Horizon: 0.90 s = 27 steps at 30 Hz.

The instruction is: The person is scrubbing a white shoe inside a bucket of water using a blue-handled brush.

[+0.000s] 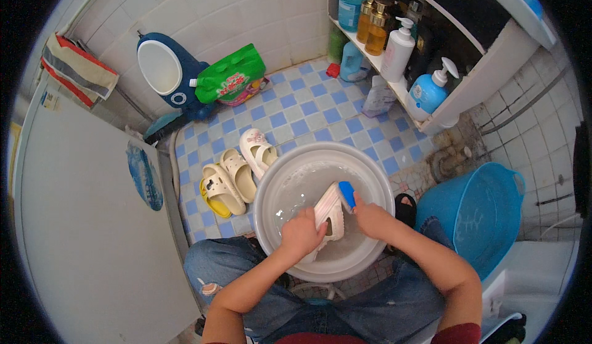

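A round grey-white plastic basin [277, 251] with cloudy water stands before me, between my knees. My left hand [301, 234] grips a white-and-pink shoe [335, 223], tilted on its side over the water, its striped sole edge facing up. My right hand [373, 219] is closed on a blue scrubbing brush [347, 193], held against or very near the shoe's far end; its bristles are mostly hidden. Just beyond the basin's rim sits a white clog [257, 148] with a pink decoration. Left of it are cream clogs [238, 175] and a yellow shoe [224, 210], partly covered.
To the right stands a blue plastic tub [485, 214]. A white shelf [370, 57] with pump bottles is at the upper right. A green detergent pouch [233, 78] leans by the back wall, beside a dark blue child's urinal [173, 66]. A grey-white panel [92, 196] borders the left.
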Each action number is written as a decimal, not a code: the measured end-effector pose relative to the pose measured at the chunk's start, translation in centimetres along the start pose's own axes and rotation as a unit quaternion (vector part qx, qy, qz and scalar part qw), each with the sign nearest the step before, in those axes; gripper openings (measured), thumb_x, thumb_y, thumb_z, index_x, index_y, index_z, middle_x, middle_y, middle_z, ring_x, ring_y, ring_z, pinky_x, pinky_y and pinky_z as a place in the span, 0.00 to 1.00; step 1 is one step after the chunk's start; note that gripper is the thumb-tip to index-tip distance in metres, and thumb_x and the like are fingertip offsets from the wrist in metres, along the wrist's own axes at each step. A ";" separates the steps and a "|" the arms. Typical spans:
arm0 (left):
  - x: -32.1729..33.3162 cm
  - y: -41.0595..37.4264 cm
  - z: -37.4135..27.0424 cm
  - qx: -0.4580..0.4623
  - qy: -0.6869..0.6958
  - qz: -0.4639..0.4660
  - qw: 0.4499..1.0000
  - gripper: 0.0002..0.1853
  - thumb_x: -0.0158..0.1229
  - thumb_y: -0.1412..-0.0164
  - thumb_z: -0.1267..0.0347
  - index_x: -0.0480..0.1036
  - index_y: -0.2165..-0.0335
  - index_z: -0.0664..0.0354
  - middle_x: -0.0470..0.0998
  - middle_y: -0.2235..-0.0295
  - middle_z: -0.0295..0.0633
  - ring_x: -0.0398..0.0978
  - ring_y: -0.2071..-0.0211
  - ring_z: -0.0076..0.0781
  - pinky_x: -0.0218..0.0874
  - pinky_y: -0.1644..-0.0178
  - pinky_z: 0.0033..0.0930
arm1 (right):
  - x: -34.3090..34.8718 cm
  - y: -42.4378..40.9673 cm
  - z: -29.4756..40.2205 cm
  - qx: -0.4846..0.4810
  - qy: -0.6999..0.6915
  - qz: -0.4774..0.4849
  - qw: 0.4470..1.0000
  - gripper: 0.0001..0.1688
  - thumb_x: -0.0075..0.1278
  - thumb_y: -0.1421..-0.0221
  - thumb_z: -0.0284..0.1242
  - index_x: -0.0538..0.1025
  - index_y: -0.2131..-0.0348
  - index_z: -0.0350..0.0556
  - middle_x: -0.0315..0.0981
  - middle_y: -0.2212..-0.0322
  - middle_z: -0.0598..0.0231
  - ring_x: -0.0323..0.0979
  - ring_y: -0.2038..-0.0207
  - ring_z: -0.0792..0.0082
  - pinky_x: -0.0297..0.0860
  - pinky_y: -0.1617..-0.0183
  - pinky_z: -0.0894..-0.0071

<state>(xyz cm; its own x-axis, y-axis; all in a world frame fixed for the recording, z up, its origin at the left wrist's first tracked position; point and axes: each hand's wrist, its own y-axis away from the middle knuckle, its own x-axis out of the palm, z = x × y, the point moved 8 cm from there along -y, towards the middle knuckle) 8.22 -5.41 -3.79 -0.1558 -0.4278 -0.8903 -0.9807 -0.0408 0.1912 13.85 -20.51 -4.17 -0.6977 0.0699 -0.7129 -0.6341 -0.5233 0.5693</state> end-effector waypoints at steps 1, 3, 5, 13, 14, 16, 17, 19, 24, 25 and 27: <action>0.1 0.0 -0.1 0.002 0.000 0.003 1.000 0.24 0.54 0.46 0.55 0.65 0.62 0.67 0.74 0.69 0.54 0.76 0.72 0.51 0.68 0.71 0.46 | 0.0 -0.3 -0.8 0.009 -0.009 -0.008 1.000 0.34 0.35 0.40 0.29 0.46 0.40 0.29 0.72 0.71 0.34 0.72 0.67 0.38 0.67 0.61 0.48; 0.1 -0.2 -0.1 0.001 0.001 0.006 1.000 0.25 0.54 0.46 0.55 0.65 0.62 0.67 0.73 0.69 0.54 0.76 0.73 0.51 0.68 0.71 0.46 | 0.0 -0.1 -0.5 0.002 -0.002 0.004 1.000 0.35 0.35 0.42 0.28 0.46 0.40 0.28 0.72 0.71 0.34 0.72 0.67 0.39 0.67 0.60 0.48; 0.3 0.1 0.2 -0.006 0.004 0.009 1.000 0.25 0.54 0.46 0.54 0.65 0.61 0.67 0.73 0.69 0.54 0.76 0.73 0.51 0.68 0.72 0.46 | 0.3 1.6 2.1 -0.029 0.031 0.047 0.998 0.37 0.36 0.46 0.25 0.45 0.41 0.26 0.73 0.70 0.35 0.73 0.67 0.41 0.68 0.59 0.48; 0.0 0.0 0.2 0.002 -0.007 -0.004 1.000 0.24 0.54 0.47 0.55 0.65 0.63 0.66 0.74 0.69 0.53 0.76 0.73 0.51 0.68 0.72 0.47 | -0.4 1.7 1.9 -0.005 0.018 0.029 0.999 0.34 0.34 0.44 0.26 0.48 0.41 0.28 0.73 0.70 0.37 0.73 0.66 0.41 0.69 0.59 0.49; 0.2 0.0 0.6 0.002 -0.003 -0.007 1.000 0.23 0.54 0.47 0.55 0.65 0.63 0.66 0.74 0.69 0.52 0.76 0.73 0.51 0.68 0.71 0.47 | -0.7 2.2 3.0 -0.006 0.023 0.051 0.998 0.34 0.34 0.44 0.26 0.48 0.41 0.28 0.73 0.70 0.37 0.73 0.66 0.41 0.69 0.59 0.49; 0.3 -0.2 0.6 0.008 0.003 -0.014 1.000 0.24 0.54 0.47 0.54 0.65 0.63 0.66 0.74 0.70 0.52 0.76 0.73 0.51 0.68 0.71 0.47 | -1.4 1.9 2.6 0.007 0.016 0.049 0.999 0.34 0.34 0.43 0.26 0.48 0.41 0.29 0.73 0.69 0.36 0.73 0.66 0.41 0.69 0.59 0.49; 0.3 -0.2 0.6 0.011 0.006 -0.018 1.000 0.24 0.54 0.47 0.54 0.65 0.63 0.66 0.74 0.70 0.52 0.76 0.73 0.51 0.67 0.71 0.47 | -1.4 1.0 1.0 0.017 0.004 0.029 0.999 0.34 0.34 0.43 0.26 0.48 0.41 0.29 0.73 0.69 0.36 0.73 0.65 0.41 0.69 0.59 0.48; 0.0 -0.2 0.2 0.004 -0.009 -0.002 1.000 0.24 0.54 0.47 0.54 0.65 0.63 0.66 0.74 0.70 0.52 0.75 0.73 0.51 0.67 0.71 0.47 | -1.3 0.6 0.5 0.012 0.007 0.013 1.000 0.33 0.34 0.43 0.27 0.49 0.41 0.30 0.73 0.70 0.36 0.73 0.65 0.41 0.69 0.60 0.48; 0.2 -0.1 0.8 -0.024 0.017 0.024 0.999 0.25 0.53 0.46 0.54 0.65 0.62 0.66 0.74 0.67 0.54 0.75 0.70 0.54 0.67 0.68 0.49 | -0.6 2.6 3.4 -0.009 0.053 0.073 0.996 0.34 0.35 0.43 0.28 0.50 0.41 0.31 0.74 0.71 0.38 0.74 0.66 0.42 0.69 0.61 0.48; 0.1 -0.1 0.6 -0.014 0.011 0.013 1.000 0.24 0.53 0.46 0.54 0.65 0.62 0.66 0.74 0.68 0.53 0.75 0.71 0.53 0.67 0.69 0.48 | -1.1 2.3 3.0 -0.016 0.052 0.053 0.997 0.34 0.36 0.43 0.28 0.50 0.41 0.31 0.74 0.71 0.39 0.74 0.66 0.42 0.69 0.61 0.49; -0.1 -0.1 0.5 -0.004 0.003 0.005 1.000 0.24 0.54 0.46 0.54 0.65 0.63 0.66 0.73 0.69 0.53 0.75 0.73 0.52 0.67 0.71 0.48 | -2.3 1.9 2.4 -0.033 0.051 0.013 0.998 0.33 0.36 0.44 0.28 0.52 0.41 0.32 0.74 0.70 0.39 0.74 0.66 0.43 0.70 0.62 0.49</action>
<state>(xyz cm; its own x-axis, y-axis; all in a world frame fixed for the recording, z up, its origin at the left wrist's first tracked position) 8.29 -4.93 -3.91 -0.1654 -0.4344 -0.8854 -0.9781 -0.0429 0.2037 13.41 -19.59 -0.49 -0.6735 -0.0288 -0.7386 -0.5913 -0.5787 0.5617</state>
